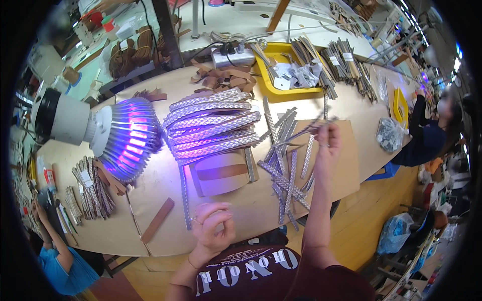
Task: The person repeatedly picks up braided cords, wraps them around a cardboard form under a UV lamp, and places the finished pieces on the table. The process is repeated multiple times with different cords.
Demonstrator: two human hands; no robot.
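Observation:
My right hand [329, 138] is raised over the right part of the table, its fingers closed on thin grey strips [301, 131] smeared by motion. Beneath it lies a loose pile of silvery braided strips [286, 170], partly on a flat cardboard sheet [346, 160]. My left hand [213, 223] hovers by the table's front edge, fingers loosely curved, nothing visible in them. Just beyond it, a thick bundle of silvery braided strips [213, 123] is laid over a curved brown holder [221, 175]. One braided end [186, 200] hangs down close to my left hand.
A finned lamp [128, 138] glows purple left of the bundle. A yellow tray [291, 93] with strips and scraps stands behind, near a power strip [233, 57]. Brown strips [226, 78] and a flat brown strip [157, 220] lie about. Other people sit at both sides.

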